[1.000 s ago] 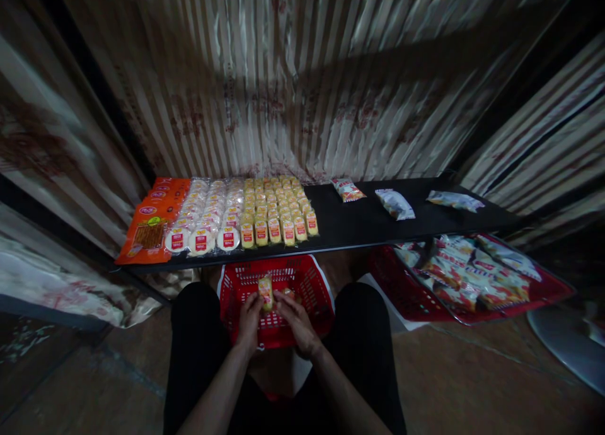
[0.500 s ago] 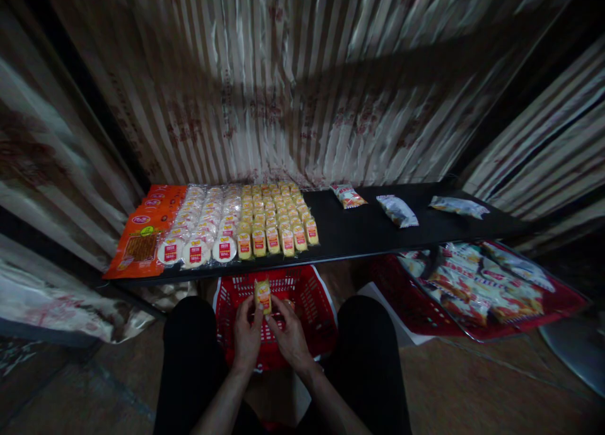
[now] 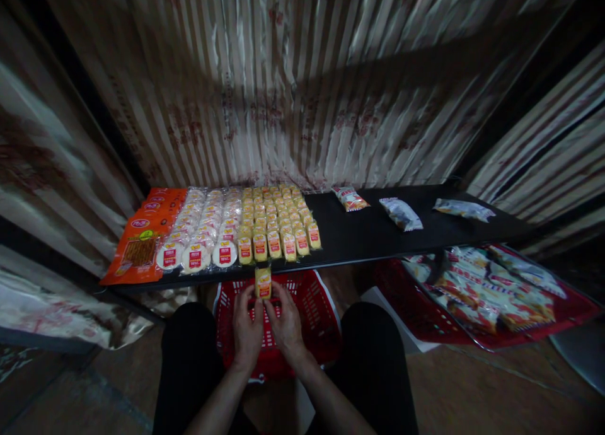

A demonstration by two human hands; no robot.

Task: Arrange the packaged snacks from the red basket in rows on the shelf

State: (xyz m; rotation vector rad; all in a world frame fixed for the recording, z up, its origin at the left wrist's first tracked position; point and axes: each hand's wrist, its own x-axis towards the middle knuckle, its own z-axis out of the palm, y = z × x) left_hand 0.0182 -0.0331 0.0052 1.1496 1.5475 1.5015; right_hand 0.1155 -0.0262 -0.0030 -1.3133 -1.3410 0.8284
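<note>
Yellow snack packet (image 3: 263, 284) stood roughly upright at lower centre of frame, between left hand (image 3: 246, 331) and right hand (image 3: 287, 324). Grip of both hands grasped packet by lower sides, thumbs near bottom edge; upper part rose above grip. Red basket (image 3: 319, 309) sat beneath hands. Packet top near front edge of black shelf (image 3: 359, 236), below rows of similar packets (image 3: 273, 217), centre of frame.

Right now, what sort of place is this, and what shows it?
Perhaps a shop's display corner: rows of yellow snack packs on a black shelf, and a red basket of snack bags.
</note>
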